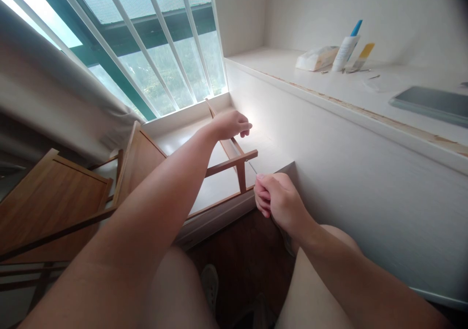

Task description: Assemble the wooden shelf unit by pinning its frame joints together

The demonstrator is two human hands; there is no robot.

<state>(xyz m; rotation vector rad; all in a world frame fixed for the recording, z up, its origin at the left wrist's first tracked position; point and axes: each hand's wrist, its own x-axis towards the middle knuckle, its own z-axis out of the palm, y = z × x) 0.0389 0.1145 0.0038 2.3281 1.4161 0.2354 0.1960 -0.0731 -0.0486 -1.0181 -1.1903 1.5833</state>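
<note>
My right hand (280,200) is closed around a thin metal rod (252,167). The rod's tip points up and left, towards a wooden leg (241,175) of a brown frame. Fingers curled, my left hand (234,124) is over the far part of that frame, near its long wooden rail (211,107). Whatever it may be gripping is hidden from view. The wooden frame (232,163) lies on a white window ledge (212,192), and slatted wooden panels (62,192) extend from it to the left, partly behind my left arm.
To the right, a white counter (270,58) with a chipped edge carries a tissue pack (316,58), a white bottle with a blue top (345,51), a yellow-ended item (365,53), small metal pieces and a dark phone-like slab (435,105). A curtain (66,85) hangs left of the barred window (153,41).
</note>
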